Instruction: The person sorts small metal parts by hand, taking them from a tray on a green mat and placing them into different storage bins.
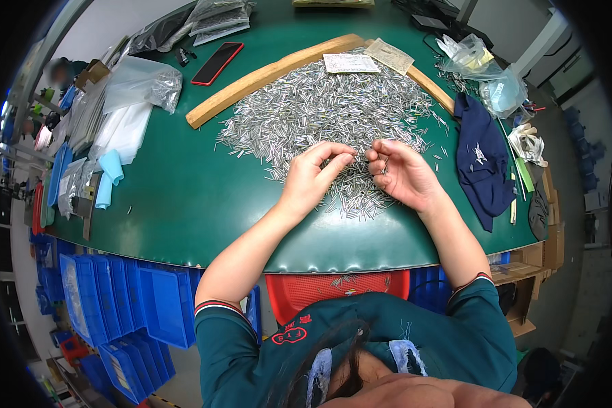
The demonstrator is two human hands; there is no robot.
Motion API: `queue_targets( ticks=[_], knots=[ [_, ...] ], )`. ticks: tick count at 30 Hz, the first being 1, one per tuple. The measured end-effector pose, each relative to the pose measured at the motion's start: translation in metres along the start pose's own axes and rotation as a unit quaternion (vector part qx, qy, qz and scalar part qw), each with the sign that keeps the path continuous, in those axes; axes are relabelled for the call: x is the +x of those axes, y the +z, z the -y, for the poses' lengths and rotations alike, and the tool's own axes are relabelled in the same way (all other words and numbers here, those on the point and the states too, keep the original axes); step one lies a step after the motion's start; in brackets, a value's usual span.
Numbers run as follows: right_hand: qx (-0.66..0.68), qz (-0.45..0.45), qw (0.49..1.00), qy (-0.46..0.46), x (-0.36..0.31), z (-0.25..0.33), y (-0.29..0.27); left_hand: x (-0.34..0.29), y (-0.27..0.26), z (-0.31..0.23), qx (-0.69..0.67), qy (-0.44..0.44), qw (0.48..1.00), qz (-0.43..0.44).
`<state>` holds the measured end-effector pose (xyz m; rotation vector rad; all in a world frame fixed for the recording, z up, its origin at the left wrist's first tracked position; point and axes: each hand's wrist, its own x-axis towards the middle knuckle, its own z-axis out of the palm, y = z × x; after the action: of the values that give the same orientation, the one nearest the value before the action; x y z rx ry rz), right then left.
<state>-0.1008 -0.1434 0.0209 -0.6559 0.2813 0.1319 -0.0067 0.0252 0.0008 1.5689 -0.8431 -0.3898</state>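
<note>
A broad heap of small silvery metal pins (319, 102) spreads over the green table top. Above its near part, my left hand (311, 178) has thumb and forefinger pinched together; anything between the tips is too small to make out. Just to its right, my right hand (409, 178) is turned partly palm up, with the fingers curled in toward the thumb. Whatever those fingers hold is hidden. The two hands' fingertips face each other with a small gap between them, and loose pins lie directly beneath.
Wooden strips (272, 76) border the heap's far side, with two paper slips (351, 63) on top. A phone (217, 64) and plastic bags (143, 85) lie left. Dark blue cloth (483, 156) lies right. A red basket (279, 299) and blue bins (166, 306) sit below the table edge.
</note>
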Motion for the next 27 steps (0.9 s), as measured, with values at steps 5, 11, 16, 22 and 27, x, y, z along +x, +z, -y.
queue_targets(
  ticks=[5, 11, 16, 22, 27],
  knots=[
    [-0.278, -0.043, 0.958, -0.060, -0.003, -0.007, 0.009, 0.000, 0.000, -0.006, 0.157, 0.101, 0.982, -0.019],
    [-0.320, -0.055, 0.945, -0.044, -0.002, -0.011, 0.006, -0.001, 0.003, -0.009, 0.274, 0.240, 0.930, -0.057],
    [-0.137, 0.005, 0.989, 0.047, 0.000, -0.012, 0.003, -0.002, 0.003, -0.008, 0.240, 0.231, 0.941, -0.066],
    [-0.173, -0.007, 0.984, 0.033, -0.001, -0.014, 0.005, -0.002, 0.003, -0.012, 0.241, 0.238, 0.939, -0.068],
    [-0.181, -0.008, 0.983, 0.029, 0.000, -0.014, 0.006, -0.001, 0.002, -0.010, 0.250, 0.249, 0.933, -0.074]
  ],
)
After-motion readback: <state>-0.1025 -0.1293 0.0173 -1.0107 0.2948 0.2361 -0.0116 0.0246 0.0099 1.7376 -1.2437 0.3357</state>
